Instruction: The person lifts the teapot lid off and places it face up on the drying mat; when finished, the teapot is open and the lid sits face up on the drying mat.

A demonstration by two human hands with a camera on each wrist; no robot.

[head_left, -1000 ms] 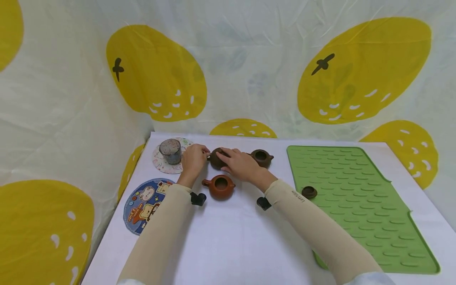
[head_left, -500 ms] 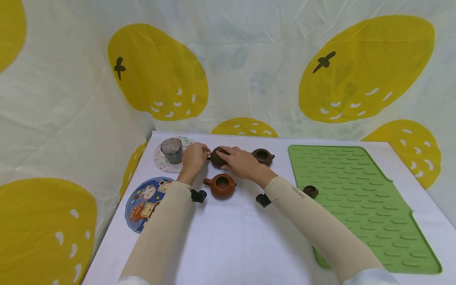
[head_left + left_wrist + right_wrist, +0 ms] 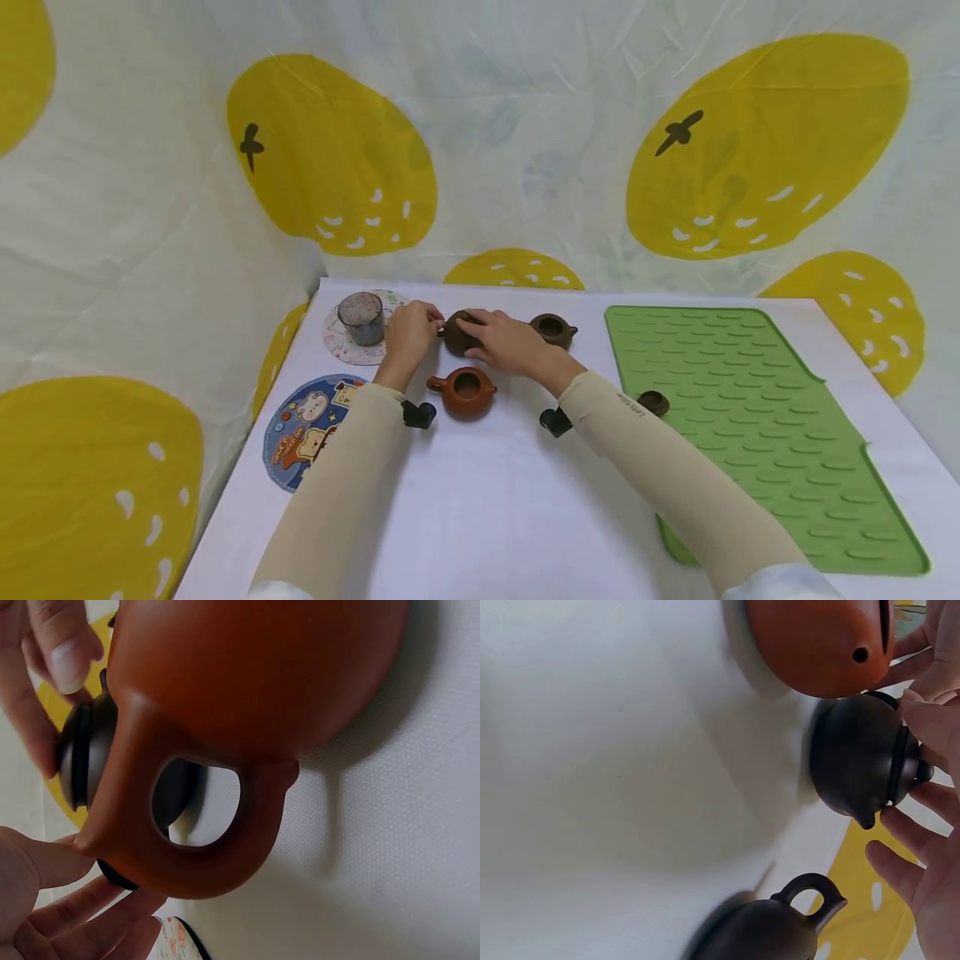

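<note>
Backdrop: pale sheeting printed with big yellow lemon shapes (image 3: 765, 142) hangs behind and to the left of a white table (image 3: 480, 500).
Dark teapot: a small dark brown teapot (image 3: 457, 336), lid on, stands on the table near the far edge, between the two hands; the right wrist view shows its lid, knob and short spout (image 3: 864, 761).
Left hand: the left hand (image 3: 407, 335) is at the teapot's left side with fingers curled in at its handle end; the left wrist view shows fingertips (image 3: 64, 656) near the dark lid, but whether they clamp on the pot cannot be told.
Right hand: the right hand (image 3: 507, 342) lies over the teapot's right side, fingers slightly apart and laid against the lid and body, as the right wrist view confirms.
Orange teapot: an open, lidless orange-brown teapot (image 3: 463, 392) sits just in front of the dark one, apart from both hands.
Third teapot: another dark lidless teapot (image 3: 552, 330) stands to the right, just beyond the right wrist.
Lid: a small dark lid (image 3: 652, 402) rests on the left edge of a ribbed green mat (image 3: 765, 417).
Glass: a clear glass cup (image 3: 361, 317) stands on a round patterned coaster (image 3: 341, 346) left of the hands; a cartoon-printed round mat (image 3: 300, 429) lies nearer the person.
Sleeves: beige sleeves (image 3: 337, 492) cover both forearms.
</note>
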